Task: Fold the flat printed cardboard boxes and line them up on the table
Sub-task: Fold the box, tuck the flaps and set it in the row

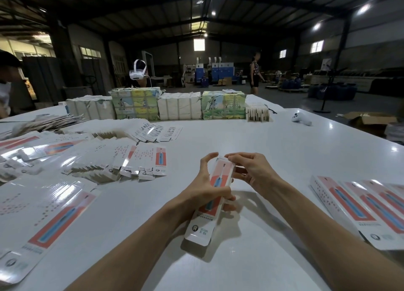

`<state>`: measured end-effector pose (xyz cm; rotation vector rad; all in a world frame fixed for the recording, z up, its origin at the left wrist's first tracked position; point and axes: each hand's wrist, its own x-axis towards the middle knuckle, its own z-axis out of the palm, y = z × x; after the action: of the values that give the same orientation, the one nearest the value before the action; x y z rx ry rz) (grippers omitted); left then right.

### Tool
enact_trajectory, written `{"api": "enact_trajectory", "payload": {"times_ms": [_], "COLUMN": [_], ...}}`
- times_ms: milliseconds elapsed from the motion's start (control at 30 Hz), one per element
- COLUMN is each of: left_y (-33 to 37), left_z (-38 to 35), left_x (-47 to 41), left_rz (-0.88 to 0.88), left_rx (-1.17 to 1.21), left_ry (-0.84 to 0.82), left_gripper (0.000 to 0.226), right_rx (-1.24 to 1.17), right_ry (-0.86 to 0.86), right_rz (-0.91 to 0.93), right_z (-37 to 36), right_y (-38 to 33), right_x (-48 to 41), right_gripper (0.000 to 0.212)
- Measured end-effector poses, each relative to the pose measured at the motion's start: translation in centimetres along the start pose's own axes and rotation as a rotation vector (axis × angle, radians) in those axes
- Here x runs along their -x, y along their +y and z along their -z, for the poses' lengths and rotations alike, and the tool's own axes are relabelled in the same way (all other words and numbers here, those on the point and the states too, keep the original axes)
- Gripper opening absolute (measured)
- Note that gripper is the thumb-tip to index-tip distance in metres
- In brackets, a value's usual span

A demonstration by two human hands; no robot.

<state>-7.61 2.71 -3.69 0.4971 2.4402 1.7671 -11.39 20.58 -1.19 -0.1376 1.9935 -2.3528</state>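
The white bench [240, 133] carries fanned flat boxes [105, 157] left of the hands, within reach, and a row of folded boxes [358, 205] to their right. Between them the current box [200, 230] hangs above the surface: the left hand [207, 190] grips its middle to steady it, while the right hand [251, 172] pinches its far end, likely closing the flap.

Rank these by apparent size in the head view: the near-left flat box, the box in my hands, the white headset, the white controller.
1. Flat box, inflated by nearness.
2. Held box.
3. White headset and white controller look alike, both far; unranked.
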Motion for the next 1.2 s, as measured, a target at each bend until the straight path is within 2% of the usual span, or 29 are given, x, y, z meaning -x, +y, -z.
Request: {"api": "enact_trajectory", "payload": {"times_ms": [267, 433, 633, 933, 1100, 1200], "left_y": [0.4, 0.1, -0.6, -0.6, -0.4, -0.5], "left_z": [-0.1, 0.3, 0.3, 0.3, 0.2, -0.1], "left_x": [0.3, 0.1, -0.5, -0.4, -0.1, 0.3], "left_rz": [0.026, 0.027, 0.081, 0.100, 0.117, 0.120], "left_rx": [-0.039, 0.009, 0.219, 0.162, 0.171, 0.370], "left_ry": [0.002, 0.032, 0.056, 0.084, 0.097, 0.062], "left_gripper": [0.099, 0.094, 0.092, 0.078, 0.090, 0.099], "right_rx": [0.031, 0.007, 0.103, 0.231, 0.197, 0.176], "right_ry": [-0.057, -0.183, -0.118, -0.083, -0.098, -0.115], "right_rz": [-0.002, 0.022, 0.157, 0.275, 0.271, 0.269], "right_z": [0.2, 0.3, -0.6, -0.7, -0.7, -1.0], "right_y": [0.0, 0.3, 1.5, 1.6, 1.9, 2.2], "right_x": [-0.2, -0.2, -0.1, 0.3, 0.2, 0.2], "right_gripper": [0.019, 0.024, 0.021, 0.013, 0.015, 0.018]}}
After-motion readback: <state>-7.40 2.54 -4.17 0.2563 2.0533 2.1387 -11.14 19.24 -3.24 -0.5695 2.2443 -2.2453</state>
